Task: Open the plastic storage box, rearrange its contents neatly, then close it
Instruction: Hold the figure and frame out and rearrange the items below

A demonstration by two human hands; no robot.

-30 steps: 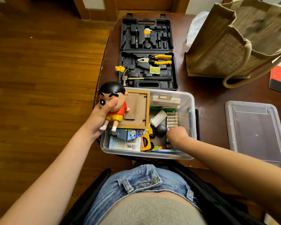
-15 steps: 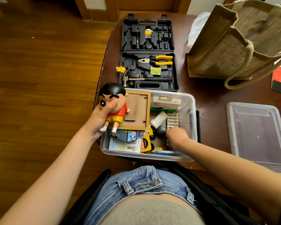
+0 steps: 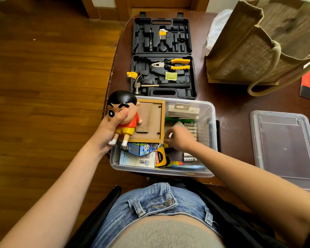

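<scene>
Count: 1 clear storage box (image 3: 208,111), 1 lid (image 3: 284,149), 1 open tool case (image 3: 162,56), 1 jute bag (image 3: 263,43), 2 hands in shot. In the box: 1 cartoon figure (image 3: 123,113), 1 wooden picture frame (image 3: 150,120), 1 white carton (image 3: 183,111), 1 blue printed carton (image 3: 141,148), 1 tape measure (image 3: 160,156), batteries in a row, number unclear. In the case: 1 pliers (image 3: 170,64), 1 hammer (image 3: 150,85), 1 hex key set (image 3: 162,34).

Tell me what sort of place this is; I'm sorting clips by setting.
Probably a room at home: a wooden floor, a dark wooden table with a jute tote bag, and an open household tool case.
</scene>
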